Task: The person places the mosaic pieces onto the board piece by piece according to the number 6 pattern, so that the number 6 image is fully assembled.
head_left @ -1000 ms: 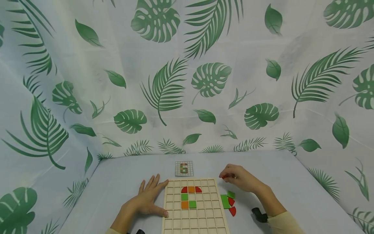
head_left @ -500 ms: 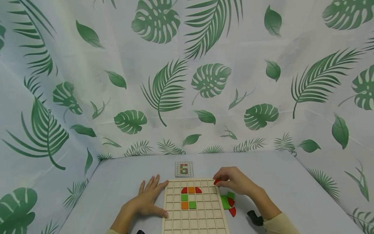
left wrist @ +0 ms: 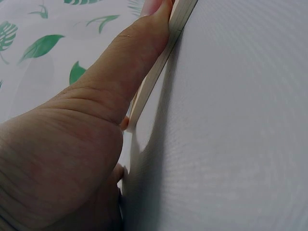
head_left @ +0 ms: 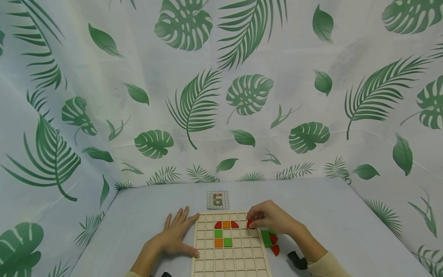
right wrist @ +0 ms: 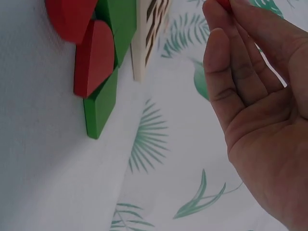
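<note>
Take the grid board [head_left: 238, 264] as the reference for all positions.

Progress: six pieces sit in your board's cells. One row in from the far rim, left to right, you have a red curved piece [head_left: 218, 224], an orange square [head_left: 226, 224] and a second red curved piece [head_left: 234, 224]. On the near side of that row's left end lie a green square [head_left: 218, 233], then another orange square [head_left: 219, 242], with another green square [head_left: 228, 242] to its right.

Outstanding: your layout appears part-built. The pattern card [head_left: 218, 200] beyond the far rim seems to show more filled cells, but its print is too small to check. Loose green pieces [head_left: 266, 239] and loose red pieces [head_left: 275, 250] lie just outside the right edge.

Right hand [head_left: 271, 217]: your thumb and forefinger pinch a held red piece [head_left: 248, 223] at the far right cells; contact with the board cannot be confirmed. Your forearm enters from the right side.

Left hand [head_left: 174, 236]: your fingers are spread wide beside the left edge, thumb tip against it, gripping nothing; this probably steadies the board.
</note>
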Demonstrator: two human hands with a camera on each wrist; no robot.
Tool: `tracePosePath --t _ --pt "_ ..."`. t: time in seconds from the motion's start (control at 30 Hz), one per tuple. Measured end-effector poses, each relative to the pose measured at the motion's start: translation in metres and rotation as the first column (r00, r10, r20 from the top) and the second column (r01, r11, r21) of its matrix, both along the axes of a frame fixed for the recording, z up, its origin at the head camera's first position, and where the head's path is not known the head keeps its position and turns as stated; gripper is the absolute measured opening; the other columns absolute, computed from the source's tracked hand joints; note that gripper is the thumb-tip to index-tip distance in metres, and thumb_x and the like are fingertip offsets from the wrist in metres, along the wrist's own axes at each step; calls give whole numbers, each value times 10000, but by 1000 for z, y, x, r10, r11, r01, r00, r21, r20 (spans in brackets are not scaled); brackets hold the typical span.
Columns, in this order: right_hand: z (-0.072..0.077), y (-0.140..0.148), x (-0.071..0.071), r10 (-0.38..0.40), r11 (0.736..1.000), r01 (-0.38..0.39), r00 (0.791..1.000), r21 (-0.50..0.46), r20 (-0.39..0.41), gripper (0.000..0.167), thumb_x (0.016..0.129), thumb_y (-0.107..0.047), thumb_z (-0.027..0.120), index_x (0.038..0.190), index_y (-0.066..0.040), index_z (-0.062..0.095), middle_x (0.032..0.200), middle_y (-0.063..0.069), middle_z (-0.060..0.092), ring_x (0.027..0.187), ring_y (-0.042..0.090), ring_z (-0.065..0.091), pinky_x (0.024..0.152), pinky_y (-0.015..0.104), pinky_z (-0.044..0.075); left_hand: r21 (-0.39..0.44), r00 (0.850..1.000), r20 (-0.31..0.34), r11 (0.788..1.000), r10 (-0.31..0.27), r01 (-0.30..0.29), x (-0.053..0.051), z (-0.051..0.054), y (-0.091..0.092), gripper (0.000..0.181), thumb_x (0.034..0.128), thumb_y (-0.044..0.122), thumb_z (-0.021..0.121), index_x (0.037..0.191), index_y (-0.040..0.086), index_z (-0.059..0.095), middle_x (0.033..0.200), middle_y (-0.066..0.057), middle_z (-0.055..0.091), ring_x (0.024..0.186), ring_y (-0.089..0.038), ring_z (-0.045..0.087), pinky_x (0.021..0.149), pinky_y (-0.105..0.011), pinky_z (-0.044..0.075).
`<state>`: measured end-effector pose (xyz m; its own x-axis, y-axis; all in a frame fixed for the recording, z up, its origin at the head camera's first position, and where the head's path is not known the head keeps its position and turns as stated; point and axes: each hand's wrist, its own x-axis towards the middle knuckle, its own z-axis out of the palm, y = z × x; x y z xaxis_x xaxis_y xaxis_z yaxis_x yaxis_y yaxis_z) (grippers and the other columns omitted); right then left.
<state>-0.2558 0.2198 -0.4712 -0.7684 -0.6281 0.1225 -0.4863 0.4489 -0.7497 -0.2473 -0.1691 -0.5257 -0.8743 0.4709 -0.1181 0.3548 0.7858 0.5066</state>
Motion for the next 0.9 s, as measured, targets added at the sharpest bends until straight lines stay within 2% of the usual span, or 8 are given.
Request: tracePosePath --t 0.23,0.53,0.8,0.9 --pt "-4 -14 3 43 999 -42 999 -20 31 107 912 -100 794 1013 -66 786 967 -20 783 820 69 722 751 235 613 -10 1000 1 1000 0 0 0 -1 -1 1265 607 806 824 1647 302 310 1749 -206 21 1617 -441 -45 1209 -745 -112" --pt "-5 -35 9 79 996 -80 996 33 39 94 899 -38 793 978 -89 796 949 -36 789 805 40 724 732 204 608 2 1000 -1 1000 -7 7 0 0 0 1269 607 798 830 1647 286 314 1747 -214 27 1615 -451 -40 1207 -752 -106" --pt "-8 -43 12 88 995 -87 996 40 -19 87 876 -41 817 924 -110 795 895 -78 781 794 1 710 719 195 602 2 1000 -1 1000 9 -9 2 3 1 1270 599 771 854 1644 282 324 1748 -207 32 1618 -440 -39 1214 -734 -121" --pt "-9 -45 13 74 996 -74 997 49 -17 93 863 -61 833 907 -135 796 883 -96 778 757 -14 681 697 196 591 -1 1000 -3 1000 11 -11 2 3 2 1266 599 768 856 1642 280 329 1748 -205 36 1619 -439 -32 1216 -736 -110"
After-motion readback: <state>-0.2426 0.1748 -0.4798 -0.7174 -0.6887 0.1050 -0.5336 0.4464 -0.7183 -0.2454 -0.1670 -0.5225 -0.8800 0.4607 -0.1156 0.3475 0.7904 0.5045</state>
